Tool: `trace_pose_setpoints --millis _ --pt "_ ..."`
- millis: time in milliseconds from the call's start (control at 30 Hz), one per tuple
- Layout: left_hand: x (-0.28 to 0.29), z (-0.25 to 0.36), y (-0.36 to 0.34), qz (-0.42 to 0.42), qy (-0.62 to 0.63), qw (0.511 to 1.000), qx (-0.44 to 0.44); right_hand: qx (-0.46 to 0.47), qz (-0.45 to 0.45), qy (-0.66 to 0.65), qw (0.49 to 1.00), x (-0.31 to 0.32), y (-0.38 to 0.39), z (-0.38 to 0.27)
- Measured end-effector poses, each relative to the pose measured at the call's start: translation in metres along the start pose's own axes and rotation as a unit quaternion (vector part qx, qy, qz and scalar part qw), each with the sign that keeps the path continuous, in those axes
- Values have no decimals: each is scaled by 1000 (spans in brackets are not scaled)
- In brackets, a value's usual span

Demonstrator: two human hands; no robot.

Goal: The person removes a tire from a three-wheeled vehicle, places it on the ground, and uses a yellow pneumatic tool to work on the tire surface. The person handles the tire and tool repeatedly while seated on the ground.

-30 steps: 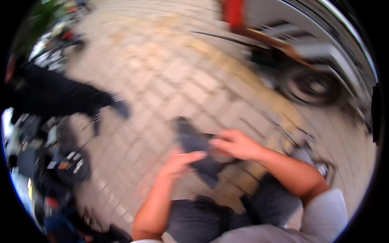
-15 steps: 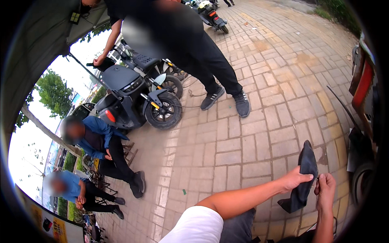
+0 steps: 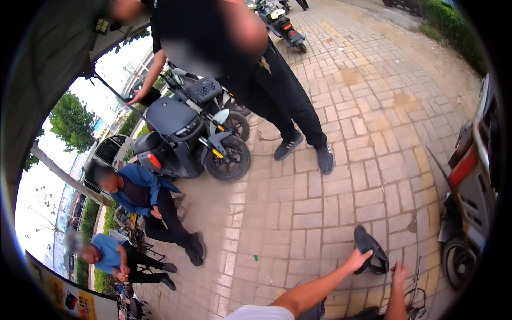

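Note:
At the lower right, my left hand (image 3: 356, 261) grips the edge of a dark, limp piece of black rubber or fabric (image 3: 369, 248) held above the brick paving. My right hand (image 3: 398, 273) sits just right of it, fingers curled near its lower end; whether they touch it I cannot tell. Both forearms come in from the bottom edge, close together.
A person in black (image 3: 277, 96) stands close ahead on the paving. A dark scooter (image 3: 186, 138) is parked at the left, with two seated people (image 3: 144, 197) beside it. Another vehicle with a wheel (image 3: 458, 261) stands at the right edge. More scooters (image 3: 282, 24) are parked far back.
The view swung from looking down at my lap to looking outward over the paving. The dark piece stays in my hands, now raised slightly higher and further right than before.

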State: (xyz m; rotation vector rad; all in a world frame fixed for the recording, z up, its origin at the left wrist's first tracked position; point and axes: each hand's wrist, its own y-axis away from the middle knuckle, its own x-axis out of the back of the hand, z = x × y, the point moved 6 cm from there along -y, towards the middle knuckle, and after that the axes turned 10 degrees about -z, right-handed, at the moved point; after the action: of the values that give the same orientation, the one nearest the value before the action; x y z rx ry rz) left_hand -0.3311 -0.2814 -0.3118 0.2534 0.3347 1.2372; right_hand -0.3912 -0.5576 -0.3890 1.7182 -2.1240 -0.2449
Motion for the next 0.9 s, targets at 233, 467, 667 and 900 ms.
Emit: trace_pose_setpoints --millis 233,467,667,900 --pt "13 133 163 36 48 993 104 -174 -47 155 971 55 176 -103" --pt "93 311 273 115 145 978 95 -170 -185 166 954 39 179 -318" --pt "181 333 416 235 214 942 108 -98 -275 150 945 -52 200 -516" --pt "172 309 602 486 276 828 45 -144 -385 279 868 -74 189 -481"
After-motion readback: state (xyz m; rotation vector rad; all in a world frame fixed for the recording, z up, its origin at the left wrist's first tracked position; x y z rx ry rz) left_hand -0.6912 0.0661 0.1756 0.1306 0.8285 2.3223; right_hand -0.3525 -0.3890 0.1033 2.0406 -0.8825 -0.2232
